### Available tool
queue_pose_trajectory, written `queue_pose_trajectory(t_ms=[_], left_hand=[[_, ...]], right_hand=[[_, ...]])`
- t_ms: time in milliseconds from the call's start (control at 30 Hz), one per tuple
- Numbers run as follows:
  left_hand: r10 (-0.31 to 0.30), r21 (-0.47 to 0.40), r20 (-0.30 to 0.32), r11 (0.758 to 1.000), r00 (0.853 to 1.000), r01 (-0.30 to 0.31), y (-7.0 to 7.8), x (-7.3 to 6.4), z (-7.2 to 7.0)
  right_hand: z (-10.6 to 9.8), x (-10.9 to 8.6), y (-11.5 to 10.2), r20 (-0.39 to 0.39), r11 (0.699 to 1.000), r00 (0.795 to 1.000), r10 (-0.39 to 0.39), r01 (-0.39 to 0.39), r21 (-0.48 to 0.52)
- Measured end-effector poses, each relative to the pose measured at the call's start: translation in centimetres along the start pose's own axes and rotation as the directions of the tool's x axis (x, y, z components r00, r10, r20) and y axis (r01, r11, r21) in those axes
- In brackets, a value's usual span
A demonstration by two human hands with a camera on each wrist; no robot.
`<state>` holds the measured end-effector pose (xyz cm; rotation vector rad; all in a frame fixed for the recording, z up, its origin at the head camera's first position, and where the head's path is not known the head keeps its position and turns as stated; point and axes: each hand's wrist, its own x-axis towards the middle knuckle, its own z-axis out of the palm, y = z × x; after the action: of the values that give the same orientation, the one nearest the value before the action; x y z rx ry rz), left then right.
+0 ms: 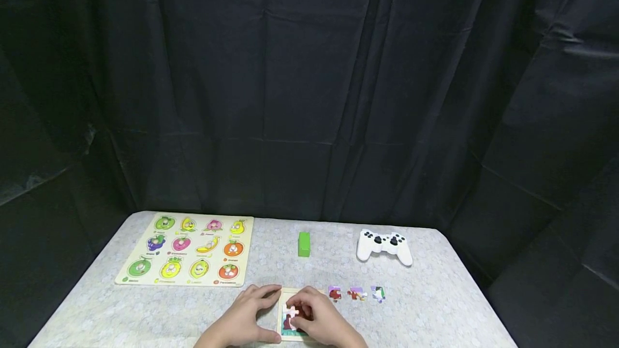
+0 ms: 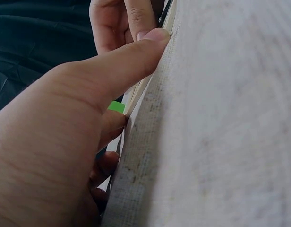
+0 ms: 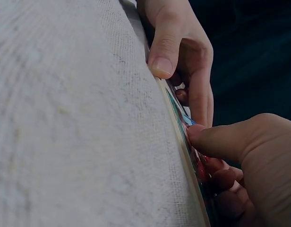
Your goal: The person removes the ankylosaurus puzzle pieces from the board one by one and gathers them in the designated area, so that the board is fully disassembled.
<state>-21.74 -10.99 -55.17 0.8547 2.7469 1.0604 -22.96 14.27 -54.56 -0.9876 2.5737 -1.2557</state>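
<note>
In the head view, a small wooden jigsaw tray (image 1: 279, 322) lies near the table's front edge, its picture partly filled. My left hand (image 1: 249, 313) spans the tray's left side, thumb at the near corner and fingers at the far one, and grips it. The thumb (image 2: 136, 59) rests on the tray's rim in the left wrist view. My right hand (image 1: 321, 318) is over the tray and pinches a pale jigsaw piece (image 1: 291, 312) between thumb and fingertips. In the right wrist view the right thumb (image 3: 221, 140) is low over the picture; the piece itself is hidden there.
Three loose jigsaw pieces lie right of the tray, one purple and red (image 1: 335, 293). Behind stand a green block (image 1: 303, 244) and a white game controller (image 1: 384, 246). A fruit peg puzzle board (image 1: 186, 251) lies back left. Black curtain (image 1: 309, 95) surrounds the table.
</note>
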Motion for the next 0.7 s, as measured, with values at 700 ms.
queue_pose_trajectory(t_ms=[700], left_hand=[[-0.006,-0.010,0.011,1.000,1.000,0.006,-0.43,0.02,0.11]], right_hand=[[-0.35,-0.04,0.01,0.018,0.998,0.999,-0.037,0.038,-0.053]])
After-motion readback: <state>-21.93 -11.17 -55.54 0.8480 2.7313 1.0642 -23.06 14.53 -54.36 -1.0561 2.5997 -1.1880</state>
